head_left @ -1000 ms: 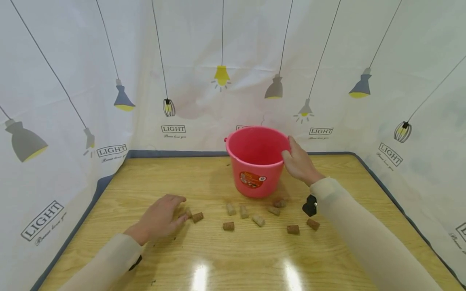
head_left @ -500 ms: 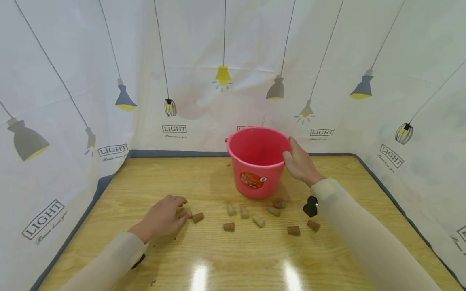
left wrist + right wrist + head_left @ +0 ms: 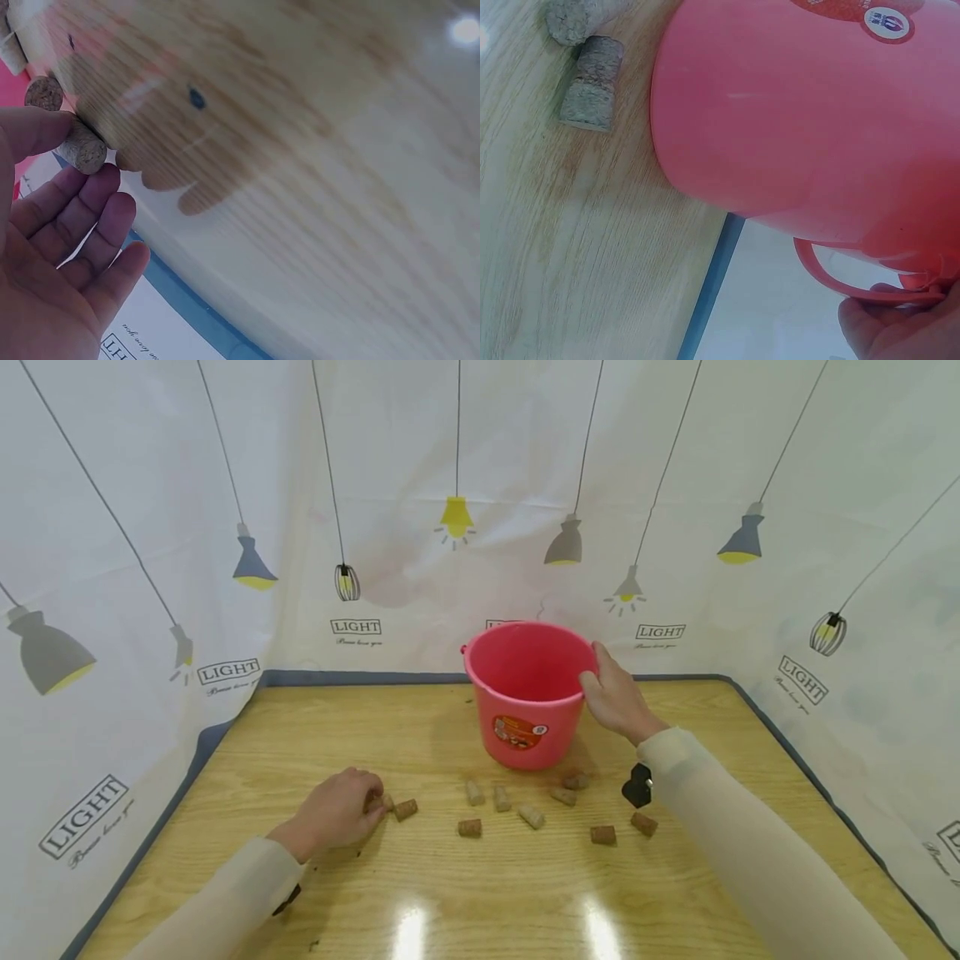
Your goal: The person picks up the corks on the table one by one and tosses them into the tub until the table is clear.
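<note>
My left hand (image 3: 336,811) is low over the left of the table, its thumb and fingertips pinching a pale cork (image 3: 84,148). Right beside that one lies a brown cork (image 3: 406,810), whose round end shows in the left wrist view. My right hand (image 3: 618,693) grips the rim of a pink bucket (image 3: 517,727) on its right side, thumb in front. In the right wrist view the fingers are at the bucket's rim, by its curved handle (image 3: 829,281). The bucket stands upright toward the back of the table, its visible interior bare.
Several more corks lie loose in front of the bucket, among them a pale cork (image 3: 531,815) and a brown cork (image 3: 603,835). The wooden table (image 3: 480,893) ends at a blue border (image 3: 360,677), with a lamp-printed white cloth (image 3: 405,543) behind and at both sides.
My left hand's fingers have curled in and closed on the pale cork. The right hand and the bucket have stayed in place.
</note>
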Demonstrator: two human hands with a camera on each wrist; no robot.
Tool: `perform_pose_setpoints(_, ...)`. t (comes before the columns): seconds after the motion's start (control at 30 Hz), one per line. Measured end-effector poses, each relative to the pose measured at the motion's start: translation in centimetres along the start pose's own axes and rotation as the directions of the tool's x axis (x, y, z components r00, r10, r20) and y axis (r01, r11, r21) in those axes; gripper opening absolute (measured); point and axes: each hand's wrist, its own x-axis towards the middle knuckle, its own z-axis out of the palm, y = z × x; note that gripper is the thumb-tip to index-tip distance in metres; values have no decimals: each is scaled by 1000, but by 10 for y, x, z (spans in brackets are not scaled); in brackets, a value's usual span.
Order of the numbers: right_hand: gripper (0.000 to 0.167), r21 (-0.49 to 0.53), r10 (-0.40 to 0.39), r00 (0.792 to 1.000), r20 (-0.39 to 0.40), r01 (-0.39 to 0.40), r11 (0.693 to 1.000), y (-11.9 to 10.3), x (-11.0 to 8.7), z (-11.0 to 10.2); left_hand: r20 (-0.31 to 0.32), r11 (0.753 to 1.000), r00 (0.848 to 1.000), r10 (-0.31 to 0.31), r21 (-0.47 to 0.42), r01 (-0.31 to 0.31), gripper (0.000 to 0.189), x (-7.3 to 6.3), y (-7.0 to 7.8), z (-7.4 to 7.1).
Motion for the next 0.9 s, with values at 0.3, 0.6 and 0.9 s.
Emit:
perform_pose_setpoints(0.3, 68, 6, 10, 1000, 6, -10, 1000, -2, 0, 0, 2, 1000, 1000, 14, 18, -14, 6, -2, 3, -2)
perform_pose_setpoints(0.6, 67, 17, 11, 1000, -28, -10, 1000, 0, 1, 2, -18, 1000, 1000, 10, 14, -10, 8, -2, 1, -3)
perform_pose_setpoints(0.9, 66, 15, 7, 999, -36, -7, 1000, 1, 0, 2, -57, 1000, 998, 27, 0, -27, 10, 0, 6, -8)
